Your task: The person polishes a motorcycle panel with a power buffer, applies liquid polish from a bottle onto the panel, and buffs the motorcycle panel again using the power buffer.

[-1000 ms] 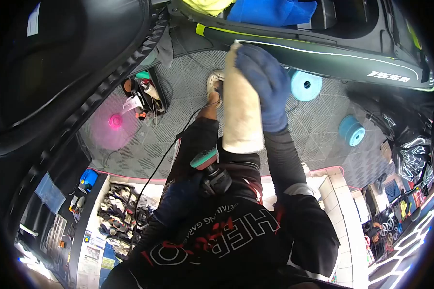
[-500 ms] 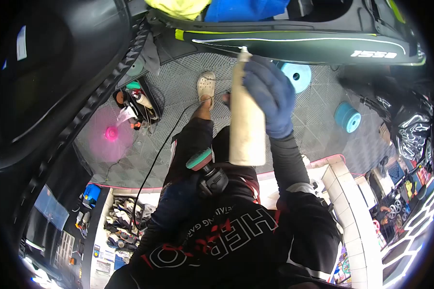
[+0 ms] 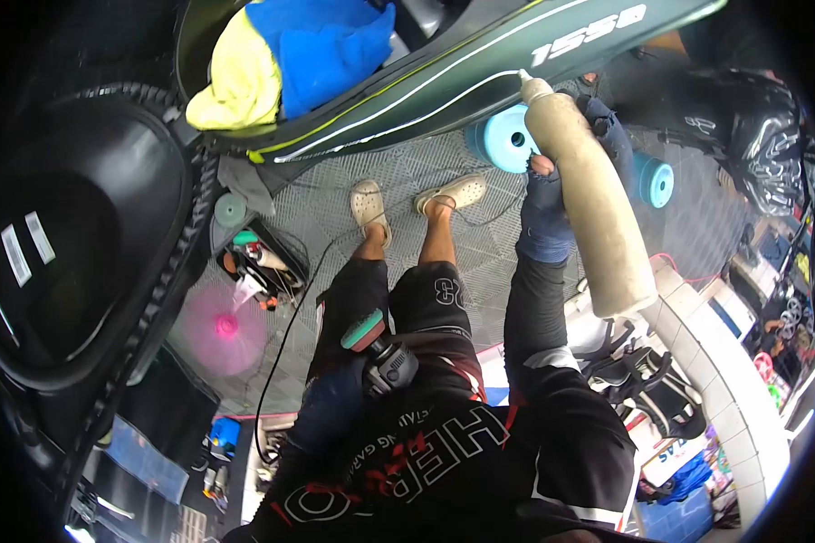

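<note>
My right hand [image 3: 575,172], in a dark blue glove with a bare fingertip, grips a cream-coloured squeeze bottle [image 3: 598,204]. The bottle is tilted, its nozzle at the dark green panel [image 3: 480,95] marked 1550. A white line of liquid [image 3: 426,110] runs along the panel to the nozzle tip, below another pale line. Low by my body, my gloved left hand [image 3: 335,398] is closed round a power polisher [image 3: 391,364] with a green pad [image 3: 362,329] facing up and away from me. Its fingers are partly hidden against dark clothing.
Yellow and blue cloths [image 3: 321,54] lie on top of the panelled piece. Turquoise round weights [image 3: 507,138] stand on the grey grid floor [image 3: 326,195]. A spinning pink fan [image 3: 225,326], a tool caddy [image 3: 263,262] and a black cable [image 3: 285,339] are at left; a tiled ledge [image 3: 697,362] is at right.
My right hand has moved right along the panel with the squeeze bottle, and the white line has grown longer. The view has turned. My left hand still holds the polisher low.
</note>
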A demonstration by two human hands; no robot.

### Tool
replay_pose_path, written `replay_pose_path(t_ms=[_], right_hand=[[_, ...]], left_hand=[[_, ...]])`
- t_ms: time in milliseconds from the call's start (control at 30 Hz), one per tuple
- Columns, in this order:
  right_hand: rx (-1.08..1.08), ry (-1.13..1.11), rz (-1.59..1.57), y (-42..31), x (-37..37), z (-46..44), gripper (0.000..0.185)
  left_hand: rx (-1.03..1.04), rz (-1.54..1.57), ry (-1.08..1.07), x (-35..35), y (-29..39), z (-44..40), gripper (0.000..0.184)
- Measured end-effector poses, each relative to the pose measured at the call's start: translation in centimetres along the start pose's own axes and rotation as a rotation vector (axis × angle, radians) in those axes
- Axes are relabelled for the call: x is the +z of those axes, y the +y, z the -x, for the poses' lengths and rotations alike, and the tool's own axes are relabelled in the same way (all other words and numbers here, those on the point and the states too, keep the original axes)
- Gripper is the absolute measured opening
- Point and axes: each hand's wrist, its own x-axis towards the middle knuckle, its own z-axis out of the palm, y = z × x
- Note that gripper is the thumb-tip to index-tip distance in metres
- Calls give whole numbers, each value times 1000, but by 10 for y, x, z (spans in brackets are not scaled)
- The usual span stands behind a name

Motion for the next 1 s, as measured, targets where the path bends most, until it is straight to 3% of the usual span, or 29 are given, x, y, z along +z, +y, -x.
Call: replay_pose_path(t_ms=[67, 133, 200, 267, 300, 333, 400, 667, 1000], right_hand=[[20, 78, -26, 4, -2, -1, 76], [298, 216, -217, -7, -2, -6, 77], [280, 124, -256, 4, -12, -13, 76], [338, 275, -195, 12, -4, -13, 74], [525, 486, -150, 19, 22, -6, 73], [523, 495, -148, 33, 17, -8, 73], [188, 373, -538, 48, -1, -32, 67], [207, 568, -560, 66, -19, -83, 62], [113, 492, -591, 131, -45, -146, 48]], left_hand=[[1, -25, -3, -2, 5, -5, 53], [0, -47, -9, -3, 9, -8, 53], [0, -64, -14, -4, 13, -13, 53], [0, -77, -20, -4, 19, -17, 53], [-1, -83, -19, -5, 22, -19, 53], [-2, -88, -21, -5, 26, -21, 53], [-6, -100, -19, -5, 32, -25, 53], [-24, -120, -15, -3, 65, -41, 53], [-30, -134, 5, -2, 113, -56, 54]])
